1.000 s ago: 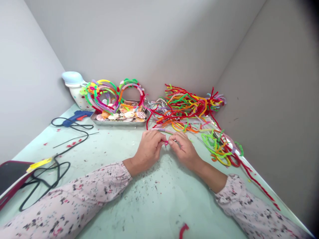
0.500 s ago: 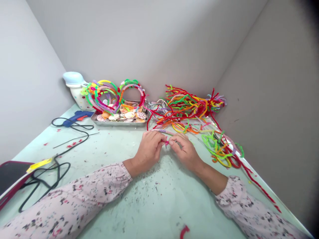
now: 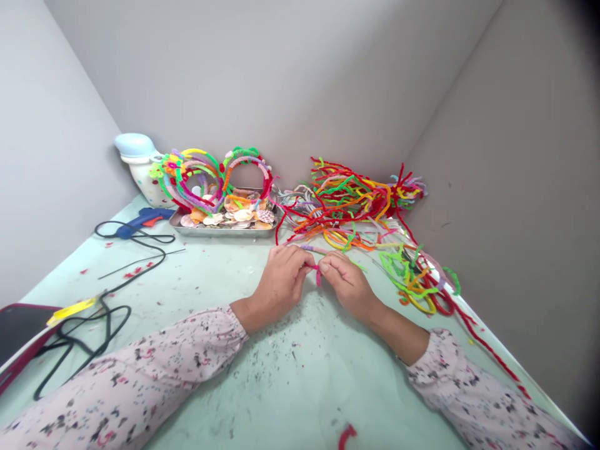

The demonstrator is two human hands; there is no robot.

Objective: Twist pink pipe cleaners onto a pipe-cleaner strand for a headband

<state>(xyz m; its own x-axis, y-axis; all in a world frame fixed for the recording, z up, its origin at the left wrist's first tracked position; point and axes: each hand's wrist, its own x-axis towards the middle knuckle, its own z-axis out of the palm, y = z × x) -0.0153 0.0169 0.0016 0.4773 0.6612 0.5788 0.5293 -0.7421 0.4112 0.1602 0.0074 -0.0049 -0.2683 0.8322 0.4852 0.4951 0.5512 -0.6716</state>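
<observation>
My left hand (image 3: 280, 281) is closed, its thumb and fingers pinching a short magenta pipe cleaner (image 3: 318, 275). My right hand (image 3: 347, 281) pinches the same piece from the other side. A small loop or bent end of it hangs down between the fingertips of the two hands. Just beyond the hands, a pale pink and lilac pipe-cleaner length (image 3: 309, 248) shows behind the knuckles; whether it joins the magenta piece is hidden. A red pipe-cleaner scrap (image 3: 347, 435) lies near the table's front edge.
A metal tray (image 3: 220, 232) of seashells bears several fuzzy headbands (image 3: 197, 181). To its left are a white jar (image 3: 150, 175) with a blue lid and a blue glue gun (image 3: 140, 222) with a black cord. Pipe-cleaner bundles (image 3: 356, 194) lie right, with a green-yellow tangle (image 3: 412, 281).
The magenta end now hangs lower and shows more between my fingertips. Both hands have stayed in nearly the same place, with the right fingers slightly shifted.
</observation>
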